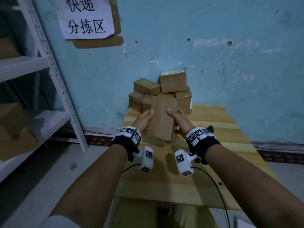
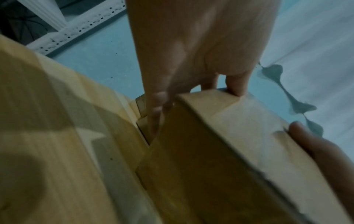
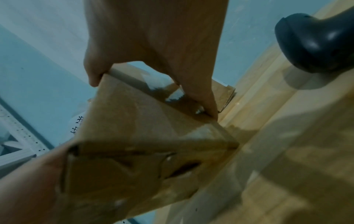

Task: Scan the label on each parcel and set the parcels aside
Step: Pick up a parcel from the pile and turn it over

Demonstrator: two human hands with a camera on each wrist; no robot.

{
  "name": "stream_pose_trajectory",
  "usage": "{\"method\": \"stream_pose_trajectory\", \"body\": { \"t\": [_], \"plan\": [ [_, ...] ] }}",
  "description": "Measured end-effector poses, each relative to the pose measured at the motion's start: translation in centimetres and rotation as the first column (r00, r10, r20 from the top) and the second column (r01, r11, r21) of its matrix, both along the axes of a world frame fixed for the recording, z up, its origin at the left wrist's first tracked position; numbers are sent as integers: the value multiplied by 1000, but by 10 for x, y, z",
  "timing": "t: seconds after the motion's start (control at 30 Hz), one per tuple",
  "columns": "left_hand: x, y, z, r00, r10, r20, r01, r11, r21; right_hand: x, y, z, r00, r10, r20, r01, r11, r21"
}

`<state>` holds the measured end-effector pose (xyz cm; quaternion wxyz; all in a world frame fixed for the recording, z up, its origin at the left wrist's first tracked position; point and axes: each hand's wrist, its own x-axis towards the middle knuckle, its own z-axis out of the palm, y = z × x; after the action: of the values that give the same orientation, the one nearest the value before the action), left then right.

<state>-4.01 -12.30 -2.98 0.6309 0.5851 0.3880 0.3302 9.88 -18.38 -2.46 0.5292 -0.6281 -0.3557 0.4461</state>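
I hold a brown cardboard parcel above the wooden table, tilted with its plain taped face up. My left hand grips its left side, thumb on top and fingers underneath. My right hand grips its right side the same way. The left wrist view shows the parcel with my left hand round its edge. The right wrist view shows the parcel pinched by my right hand. No label shows on the held parcel. A black scanner lies on the table to the right.
A pile of several brown parcels is stacked against the blue wall at the table's far end; the top one carries a white label. A white metal shelf rack with boxes stands at the left. Cables trail over the table's near edge.
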Motion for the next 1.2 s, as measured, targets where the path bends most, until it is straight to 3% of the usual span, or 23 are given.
{"method": "stream_pose_trajectory", "body": {
  "t": [0.2, 0.47, 0.53, 0.67, 0.73, 0.83, 0.93, 1.0, 1.13, 1.2],
  "plan": [
    [1, 2, -19, 997, -55, 49, 65, 972, -225, 4, -4, 1, 996, 72, -43, -73, 997, -32],
    [-3, -2, -12, 991, -118, 56, 126, 976, -177, 10, -4, 0, 997, 72, -8, -72, 997, 6],
    [-2, -3, -11, 996, -70, 49, 77, 985, -157, 13, 1, -6, 999, 14, 45, -14, 1000, 1],
    [3, -3, -7, 1000, 19, -16, -19, 1000, -6, 8, 6, -11, 938, -71, 340, 70, 997, 16],
    [6, -2, -4, 998, 7, 61, -7, 1000, -2, 3, 7, -13, 918, -112, 381, 85, 993, 87],
    [7, -3, 1, 979, 9, 202, 5, 997, -72, 3, 7, -16, 949, -95, 301, 62, 991, 117],
    [2, -2, 3, 966, 23, 256, 13, 991, -137, 11, 3, -17, 999, -12, 36, 8, 994, 109],
    [-4, -2, 1, 976, -29, 215, 59, 989, -134, 15, 1, -18, 991, 39, -129, -23, 992, 128],
    [-12, -6, -1, 976, -185, 115, 196, 976, -91, 18, 0, -24, 961, 147, -232, -117, 983, 140],
    [-13, -7, -2, 979, -191, 71, 197, 977, -86, 18, -3, -24, 947, 181, -264, -145, 978, 151]
  ]
}}
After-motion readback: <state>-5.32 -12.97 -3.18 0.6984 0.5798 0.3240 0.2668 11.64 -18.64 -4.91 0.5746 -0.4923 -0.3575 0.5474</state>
